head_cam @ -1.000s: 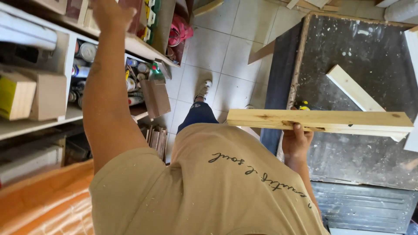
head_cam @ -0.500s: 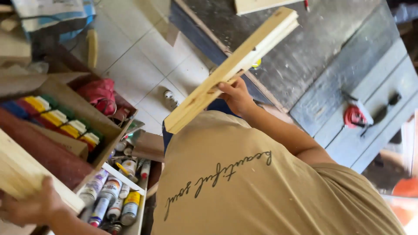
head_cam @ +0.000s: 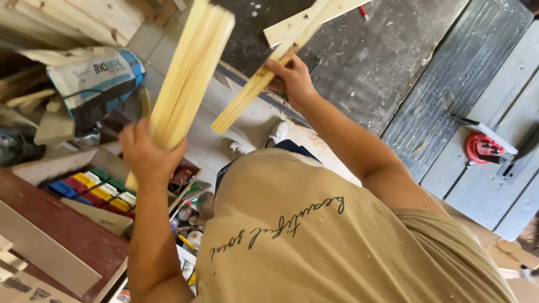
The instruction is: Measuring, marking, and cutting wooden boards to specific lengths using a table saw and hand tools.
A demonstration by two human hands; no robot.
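Left hand (head_cam: pixel 147 154) is clamped on a bundle of pale smooth wooden strips (head_cam: pixel 191 73), above red, yellow, green and blue boxes (head_cam: pixel 92 188). Right hand (head_cam: pixel 292 78) is clamped on a pale wooden slat (head_cam: pixel 255 87) near the dusty grey desk (head_cam: pixel 365 62). White-and-blue paper sack (head_cam: pixel 92 78) beyond.

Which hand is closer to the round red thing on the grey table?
Right. The right hand, gripping a pale wooden strip, is nearer the red round tool; the left hand holds wooden slats farther away.

Even, bright daylight throughout; soft shadows only. Mild glare on the pale wooden strips (head_cam: pixel 191 73) at the top. Focus sharp at centre, slight softness and wide-angle stretching toward the frame corners
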